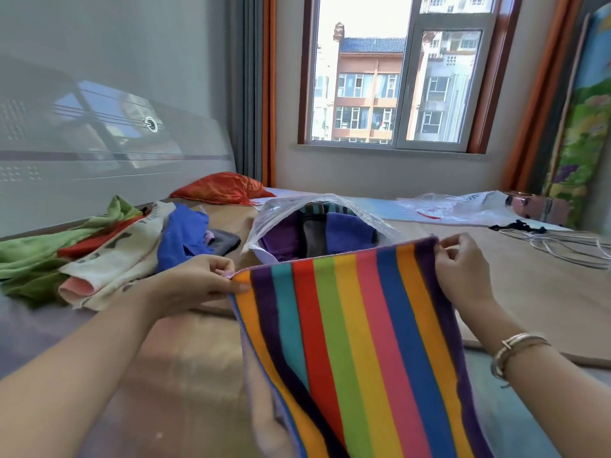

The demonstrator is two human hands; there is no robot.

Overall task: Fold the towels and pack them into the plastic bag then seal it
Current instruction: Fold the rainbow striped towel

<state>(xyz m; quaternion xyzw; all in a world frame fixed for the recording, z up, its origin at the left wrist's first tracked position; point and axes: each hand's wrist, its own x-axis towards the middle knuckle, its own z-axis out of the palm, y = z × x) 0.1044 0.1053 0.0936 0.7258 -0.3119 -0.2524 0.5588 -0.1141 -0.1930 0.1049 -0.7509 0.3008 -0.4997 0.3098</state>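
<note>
- We hold the striped towel (357, 342) up in front of us by its top edge, one corner in each hand, so that edge runs left to right between our hands and the stripes hang down toward us, the long axis dropping out of view below.
- Our left hand (201, 282) pinches the left corner: the thumb and the curled fingers (228, 271) close on the cloth.
- Our right hand (463, 269) pinches the right corner, slightly higher, with its fingers curled round the hem.
- The top edge is taut and slopes up to the right; both hands are equally on the towel, neither nearer than the other.
- The bag (284, 213) stands open on the bed (535, 282) just beyond the towel's top edge, its mouth facing us, with purple and grey folded towels already inside.
- We judge the fold turns on this: the towel hangs lengthwise below our hands, so the corners must come together or drop to the lower end before it can go forward into the bag.
- The unfolded pile (109, 249) lies on the bed's left side, near the headboard, closest to our left hand.
- More towels wait, and the bag is not yet sealed.
</note>
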